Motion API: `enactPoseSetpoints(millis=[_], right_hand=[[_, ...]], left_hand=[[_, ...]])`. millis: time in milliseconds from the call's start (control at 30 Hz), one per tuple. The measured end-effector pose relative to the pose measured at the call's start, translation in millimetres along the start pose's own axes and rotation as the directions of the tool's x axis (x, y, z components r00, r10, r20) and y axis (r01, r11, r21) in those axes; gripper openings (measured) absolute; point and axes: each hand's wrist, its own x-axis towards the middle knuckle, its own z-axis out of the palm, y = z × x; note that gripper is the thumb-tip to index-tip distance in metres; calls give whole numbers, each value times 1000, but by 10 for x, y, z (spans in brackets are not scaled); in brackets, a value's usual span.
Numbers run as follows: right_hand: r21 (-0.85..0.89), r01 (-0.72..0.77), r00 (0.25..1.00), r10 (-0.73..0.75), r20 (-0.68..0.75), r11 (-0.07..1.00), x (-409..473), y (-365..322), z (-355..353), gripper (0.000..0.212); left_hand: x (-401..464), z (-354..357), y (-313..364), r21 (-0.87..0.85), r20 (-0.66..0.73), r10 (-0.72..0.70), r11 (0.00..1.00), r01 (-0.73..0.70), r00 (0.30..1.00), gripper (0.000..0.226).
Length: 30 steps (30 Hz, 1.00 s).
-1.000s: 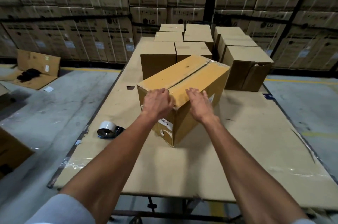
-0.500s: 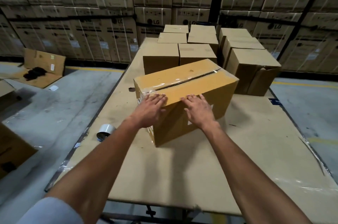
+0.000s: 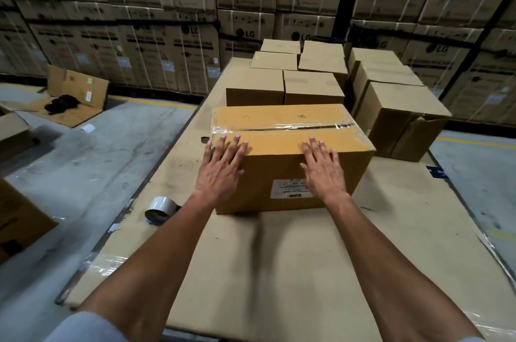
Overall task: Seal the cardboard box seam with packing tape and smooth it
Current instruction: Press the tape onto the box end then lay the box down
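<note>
A brown cardboard box (image 3: 282, 118) stands on the table (image 3: 279, 272), its long side facing me. Clear packing tape (image 3: 282, 127) runs along its top seam from left to right. My left hand (image 3: 222, 167) lies flat on the box's near left corner, fingers spread over the top edge. My right hand (image 3: 321, 167) lies flat on the near face at the right, fingertips reaching onto the top. A white label (image 3: 290, 189) shows on the near face between my hands. A roll of packing tape (image 3: 160, 209) lies on the table's left edge, apart from both hands.
Several closed cardboard boxes (image 3: 310, 87) are grouped behind the box, and one with a loose flap (image 3: 402, 121) stands at the back right. Stacked cartons (image 3: 167, 20) wall the background. Flattened cardboard (image 3: 69, 98) lies on the concrete floor at left.
The box has turned from a diagonal pose until its long side faces me. Both hands have moved apart along the near edge, the left to the left corner, the right further right.
</note>
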Motion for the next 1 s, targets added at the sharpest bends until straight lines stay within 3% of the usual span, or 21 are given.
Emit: enactPoseSetpoints(millis=[267, 467, 1000], right_hand=[[-16, -32, 999, 31, -43, 999, 333, -88, 117, 104], [-4, -57, 998, 57, -5, 998, 742, -91, 216, 104], [-77, -175, 980, 181, 77, 981, 1433, -143, 347, 119]], left_hand=[[545, 225, -233, -23, 26, -53, 998, 53, 998, 90], [1033, 346, -288, -70, 57, -134, 988, 138, 989, 100], [1771, 639, -622, -142, 92, -45, 988, 58, 995, 114]])
